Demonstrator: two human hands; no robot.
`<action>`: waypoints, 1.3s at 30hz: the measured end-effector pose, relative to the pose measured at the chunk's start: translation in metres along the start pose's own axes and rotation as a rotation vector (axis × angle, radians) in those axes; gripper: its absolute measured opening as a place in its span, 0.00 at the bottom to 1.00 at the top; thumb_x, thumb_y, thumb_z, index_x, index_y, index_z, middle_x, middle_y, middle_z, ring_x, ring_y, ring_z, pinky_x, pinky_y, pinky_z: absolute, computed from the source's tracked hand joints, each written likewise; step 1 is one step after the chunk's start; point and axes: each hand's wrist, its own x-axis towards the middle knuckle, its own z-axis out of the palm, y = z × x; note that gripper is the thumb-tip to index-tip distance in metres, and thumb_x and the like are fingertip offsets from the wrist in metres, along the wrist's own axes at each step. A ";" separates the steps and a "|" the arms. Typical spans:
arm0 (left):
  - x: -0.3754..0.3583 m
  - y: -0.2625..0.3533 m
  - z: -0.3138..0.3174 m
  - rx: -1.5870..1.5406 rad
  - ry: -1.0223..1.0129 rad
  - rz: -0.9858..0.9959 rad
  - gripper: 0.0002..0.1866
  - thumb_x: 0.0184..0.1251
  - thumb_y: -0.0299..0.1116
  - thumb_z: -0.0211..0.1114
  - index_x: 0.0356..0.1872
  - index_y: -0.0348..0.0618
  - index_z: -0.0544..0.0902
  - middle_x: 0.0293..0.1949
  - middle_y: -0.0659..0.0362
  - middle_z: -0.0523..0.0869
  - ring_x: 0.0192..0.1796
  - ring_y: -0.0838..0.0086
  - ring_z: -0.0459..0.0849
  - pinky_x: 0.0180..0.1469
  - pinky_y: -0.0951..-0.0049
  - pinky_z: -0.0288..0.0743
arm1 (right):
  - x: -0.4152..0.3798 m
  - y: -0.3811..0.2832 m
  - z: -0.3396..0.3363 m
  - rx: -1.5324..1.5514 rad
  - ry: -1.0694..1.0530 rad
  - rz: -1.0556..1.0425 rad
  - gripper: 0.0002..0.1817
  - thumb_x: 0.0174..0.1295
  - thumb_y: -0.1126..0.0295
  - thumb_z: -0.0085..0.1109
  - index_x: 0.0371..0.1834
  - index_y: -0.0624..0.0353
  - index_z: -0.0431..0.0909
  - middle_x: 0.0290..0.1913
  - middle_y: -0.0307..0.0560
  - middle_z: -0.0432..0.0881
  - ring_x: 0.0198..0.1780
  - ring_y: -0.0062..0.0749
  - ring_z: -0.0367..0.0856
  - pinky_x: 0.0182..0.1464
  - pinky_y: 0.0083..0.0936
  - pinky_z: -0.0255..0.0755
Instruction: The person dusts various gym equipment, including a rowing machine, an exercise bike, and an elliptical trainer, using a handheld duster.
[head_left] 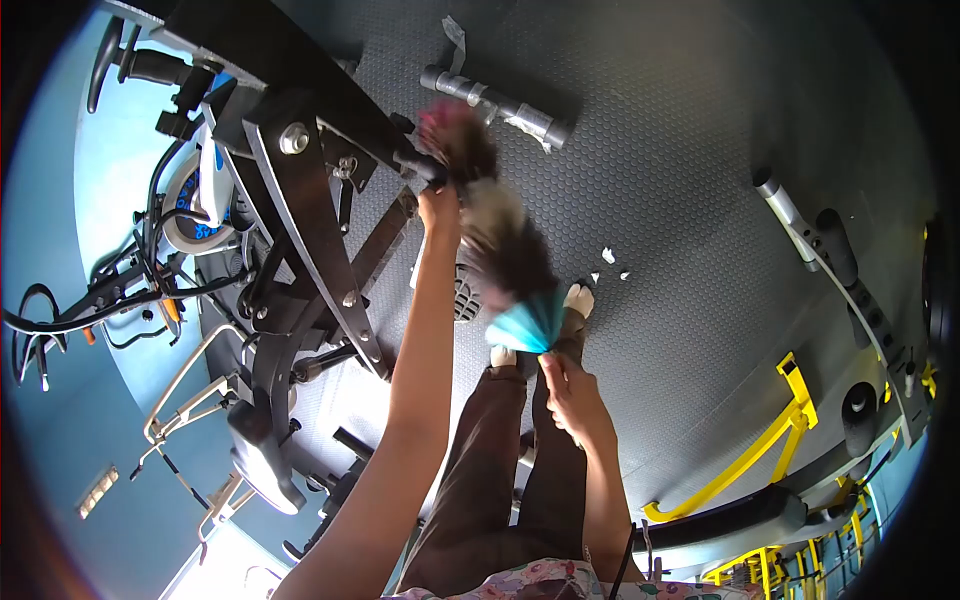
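Observation:
A feather duster [508, 245] with dark brown feathers, a pinkish tip and a teal base stretches up from my right hand [573, 395], whose fingers are wrapped round its handle end. The feathers are blurred by motion. My left hand [438, 203] is up at a black grip [425, 165] on the exercise machine's dark frame [310, 215], with its fingers closed round it. The duster's feathers pass close beside my left hand, just to its right.
A grey tube [497, 107] wrapped in torn tape lies on the textured floor, with white scraps [608, 256] nearer my feet. Yellow metal supports [745, 460] and a padded bench [730, 518] stand at lower right. More gym machines and cables crowd the left.

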 end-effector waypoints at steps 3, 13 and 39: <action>-0.022 0.065 0.004 0.015 0.075 -0.305 0.20 0.57 0.38 0.59 0.49 0.39 0.74 0.30 0.54 0.81 0.27 0.72 0.81 0.29 0.70 0.76 | -0.012 -0.006 -0.027 -0.053 0.040 -0.107 0.18 0.62 0.54 0.49 0.35 0.59 0.73 0.10 0.32 0.60 0.09 0.12 0.57 0.10 0.17 0.49; -0.031 -0.052 -0.049 0.134 0.166 0.243 0.19 0.63 0.41 0.51 0.50 0.40 0.73 0.39 0.55 0.79 0.37 0.69 0.79 0.40 0.68 0.76 | -0.008 -0.098 -0.115 -0.718 -0.007 -0.421 0.16 0.54 0.56 0.60 0.26 0.61 0.77 0.18 0.45 0.78 0.19 0.29 0.77 0.24 0.24 0.69; -0.029 0.035 -0.089 -0.619 0.162 0.068 0.26 0.68 0.45 0.39 0.64 0.49 0.58 0.62 0.58 0.65 0.57 0.63 0.70 0.54 0.63 0.70 | 0.062 -0.074 -0.012 -0.806 0.153 -0.547 0.22 0.60 0.52 0.50 0.23 0.62 0.74 0.17 0.52 0.77 0.19 0.42 0.77 0.22 0.32 0.69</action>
